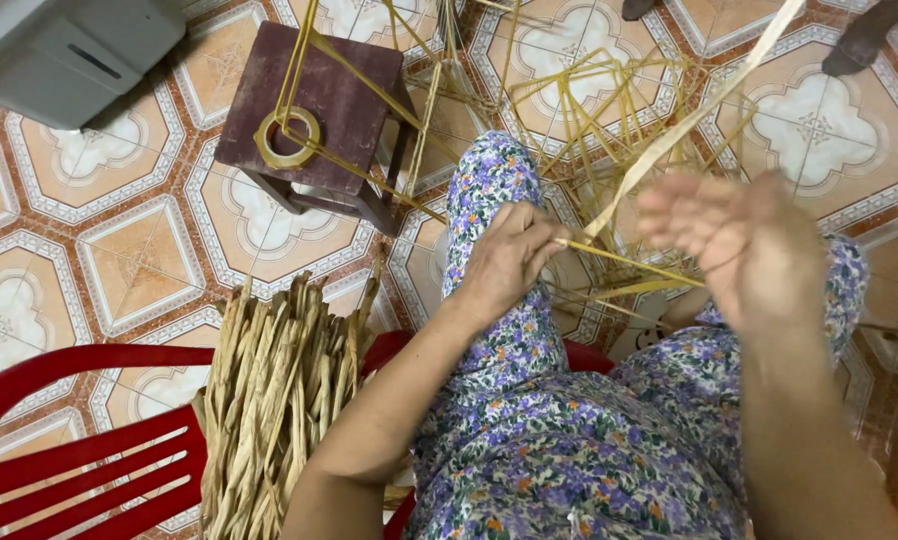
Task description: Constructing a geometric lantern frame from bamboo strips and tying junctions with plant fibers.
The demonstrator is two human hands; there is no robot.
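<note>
A: Where's the left hand (504, 262)?

B: Centre of view, resting on the left knee of the floral trousers (529, 420). Fingers pinched narrow on the end of a thin yellow reed strand (634, 265), which runs off toward 3 o'clock.

A: And the right hand (739, 245)?

B: At 3 o'clock from the left, raised and blurred. Fingers look spread fairly wide, palm toward the camera. A pale flat strip (704, 105) rises from beside it toward 1 o'clock (can't tell if the fingers actually grip it, too smeared).

A: What's behind the hands?

B: A half-woven frame of yellow reeds (609, 110) on the tiled floor (139, 260), at 12 o'clock from the hands, strands sticking out all ways.

A: Other stuff?

B: Dark wooden stool (324, 100) at 11 o'clock w/ 1 coiled reed ring (287, 138) on its top, reeds crossing over it. Bundle of dried twisted fibre (279, 400) at 8 o'clock, lying on a red plastic chair (79, 470). Grey box (64, 50) in the top-left corner.
</note>
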